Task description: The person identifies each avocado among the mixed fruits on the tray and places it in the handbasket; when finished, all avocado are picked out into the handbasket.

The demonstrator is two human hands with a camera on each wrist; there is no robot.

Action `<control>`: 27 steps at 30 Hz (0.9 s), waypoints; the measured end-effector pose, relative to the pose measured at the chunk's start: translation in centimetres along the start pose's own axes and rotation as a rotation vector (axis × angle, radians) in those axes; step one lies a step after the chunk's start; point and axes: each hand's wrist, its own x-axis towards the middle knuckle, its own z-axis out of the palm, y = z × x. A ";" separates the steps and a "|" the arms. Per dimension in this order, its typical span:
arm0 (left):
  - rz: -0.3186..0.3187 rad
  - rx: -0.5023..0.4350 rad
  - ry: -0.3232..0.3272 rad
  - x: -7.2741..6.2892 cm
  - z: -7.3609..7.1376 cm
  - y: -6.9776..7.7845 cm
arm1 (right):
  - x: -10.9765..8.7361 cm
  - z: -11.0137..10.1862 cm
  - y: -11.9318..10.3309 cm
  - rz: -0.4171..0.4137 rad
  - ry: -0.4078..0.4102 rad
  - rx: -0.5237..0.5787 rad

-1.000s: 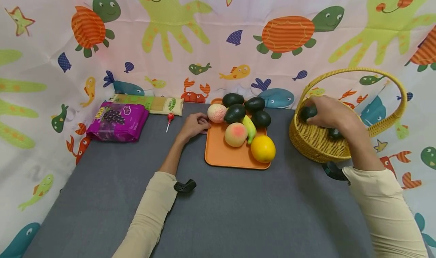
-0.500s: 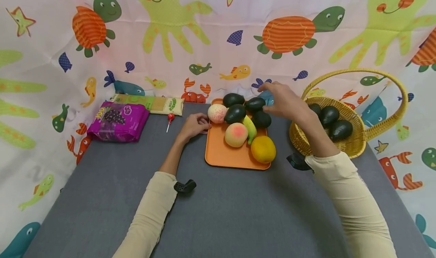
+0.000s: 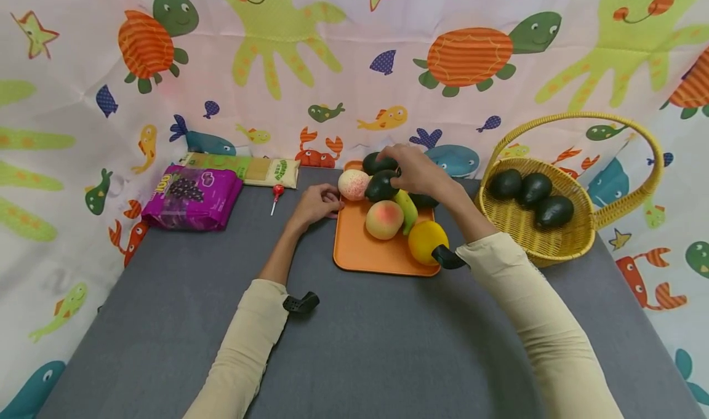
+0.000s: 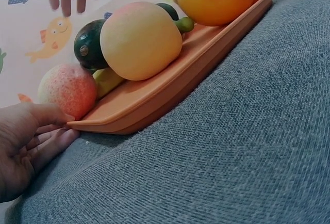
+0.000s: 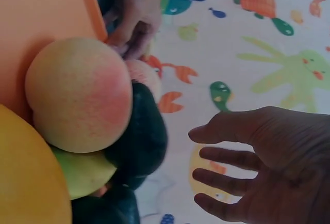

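An orange tray [image 3: 365,259] bears dark green avocados [image 3: 381,186], a peach [image 3: 384,219], a red-speckled peach [image 3: 352,184], a banana [image 3: 407,210] and a yellow-orange round fruit [image 3: 425,242]. My left hand [image 3: 317,205] pinches the tray's left rim, thumb on top and fingers lower, as the left wrist view shows. Above the avocados at the back of the tray hovers my right hand [image 3: 423,170], its fingers spread and relaxed. In the right wrist view nothing lies between its thumb and fingers [image 5: 221,182]. It partly hides the avocados behind it.
Right of the tray stands a yellow wicker basket [image 3: 591,225] with a tall handle, holding 3 avocados [image 3: 554,211]. At the back left lie a purple grape-printed package [image 3: 194,199], a yellow-green packet [image 3: 260,170] and a red lollipop [image 3: 277,190]. A printed cloth hangs behind.
My right hand let go of an avocado in the basket, then moved left over the back of the tray. The left hand stays at the tray's rim.
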 end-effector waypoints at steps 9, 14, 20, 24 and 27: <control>0.000 0.006 0.007 -0.1 0.1 0.1 | 1.7 1.7 0.9 0.007 -0.171 -0.091; 0.000 0.005 0.001 -0.1 0.1 0.1 | 2.2 2.5 1.3 0.032 -0.231 -0.125; 0.012 -0.005 -0.002 -0.1 0.1 0.0 | 2.3 2.9 1.6 0.033 -0.239 -0.122; 0.026 -0.002 0.003 0.0 0.1 -0.2 | 2.5 3.0 1.6 0.033 -0.229 -0.131; 0.032 0.007 0.005 0.0 0.0 -0.3 | 2.5 3.0 1.6 0.028 -0.221 -0.138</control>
